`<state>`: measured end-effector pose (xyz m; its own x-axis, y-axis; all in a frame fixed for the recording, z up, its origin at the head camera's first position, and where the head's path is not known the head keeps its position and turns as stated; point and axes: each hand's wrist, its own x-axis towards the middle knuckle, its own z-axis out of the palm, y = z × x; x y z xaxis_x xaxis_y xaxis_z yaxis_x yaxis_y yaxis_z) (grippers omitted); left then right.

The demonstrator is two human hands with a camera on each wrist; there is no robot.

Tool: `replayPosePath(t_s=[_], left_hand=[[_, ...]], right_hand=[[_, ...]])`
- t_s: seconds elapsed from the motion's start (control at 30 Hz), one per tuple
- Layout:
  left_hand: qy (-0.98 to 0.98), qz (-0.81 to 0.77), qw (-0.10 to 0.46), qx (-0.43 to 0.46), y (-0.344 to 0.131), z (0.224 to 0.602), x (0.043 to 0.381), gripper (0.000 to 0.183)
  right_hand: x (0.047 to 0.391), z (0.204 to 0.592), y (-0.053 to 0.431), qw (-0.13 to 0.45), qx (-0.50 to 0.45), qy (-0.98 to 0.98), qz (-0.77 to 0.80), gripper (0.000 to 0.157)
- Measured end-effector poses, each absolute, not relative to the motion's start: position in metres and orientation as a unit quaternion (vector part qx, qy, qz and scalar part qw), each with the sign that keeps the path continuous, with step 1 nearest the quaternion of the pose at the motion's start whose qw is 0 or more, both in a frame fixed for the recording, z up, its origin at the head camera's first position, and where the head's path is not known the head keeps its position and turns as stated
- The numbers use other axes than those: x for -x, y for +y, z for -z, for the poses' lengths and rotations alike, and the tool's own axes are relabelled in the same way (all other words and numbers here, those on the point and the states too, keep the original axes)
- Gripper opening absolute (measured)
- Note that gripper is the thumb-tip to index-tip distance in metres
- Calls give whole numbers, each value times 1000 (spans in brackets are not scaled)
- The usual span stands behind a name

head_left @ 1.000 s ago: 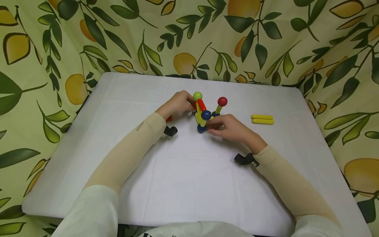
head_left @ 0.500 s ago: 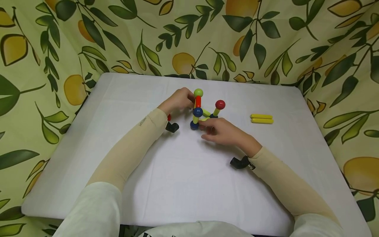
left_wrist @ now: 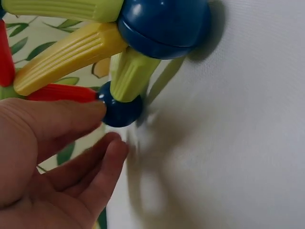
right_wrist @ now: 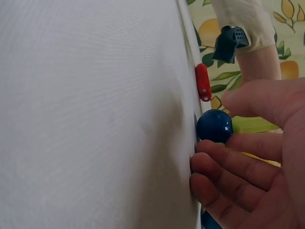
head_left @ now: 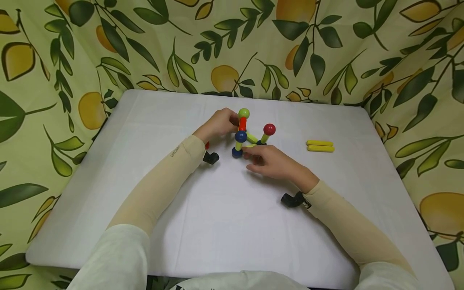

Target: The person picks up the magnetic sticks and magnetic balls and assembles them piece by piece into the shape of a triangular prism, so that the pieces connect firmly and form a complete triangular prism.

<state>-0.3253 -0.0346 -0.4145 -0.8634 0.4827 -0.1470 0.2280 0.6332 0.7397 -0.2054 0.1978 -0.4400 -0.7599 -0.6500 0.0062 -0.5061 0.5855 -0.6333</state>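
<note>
A ball-and-stick building model [head_left: 242,124] stands on the white table between both hands. A light green ball [head_left: 244,113] and a blue ball [head_left: 241,136] sit high on it, joined by a red stick. A red ball [head_left: 269,129] tops a yellow-green stick on its right. My left hand [head_left: 221,121] holds the far side, thumb against a low blue ball [left_wrist: 121,109] in the left wrist view, other fingertips just below it. My right hand [head_left: 272,161] has thumb and forefinger around the near low blue ball [right_wrist: 214,126]. Its other fingers are spread near the tabletop.
Two yellow sticks [head_left: 320,146] lie side by side to the right. A loose red stick [right_wrist: 203,82] lies on the table, mostly behind the left sleeve in the head view. Fruit-print cloth [head_left: 224,78] hangs behind the table [head_left: 217,225].
Between one second and half a second ago, the model turned and its near blue balls shifted left, the right hand moving along. Since then, the hands and model have barely moved.
</note>
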Motion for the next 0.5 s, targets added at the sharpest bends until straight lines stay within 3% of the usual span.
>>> replayPosePath(t_s=[0.1, 0.27, 0.5], left_hand=[[886, -383, 143, -217, -43, 409, 315, 36], [868, -422, 115, -236, -62, 400, 288, 41], [871, -408, 146, -230, -74, 406, 256, 52]], right_hand=[[200, 436, 203, 110, 320, 888, 313, 54], [190, 416, 236, 85, 303, 898, 308, 32], [196, 381, 303, -27, 249, 928, 275, 22]])
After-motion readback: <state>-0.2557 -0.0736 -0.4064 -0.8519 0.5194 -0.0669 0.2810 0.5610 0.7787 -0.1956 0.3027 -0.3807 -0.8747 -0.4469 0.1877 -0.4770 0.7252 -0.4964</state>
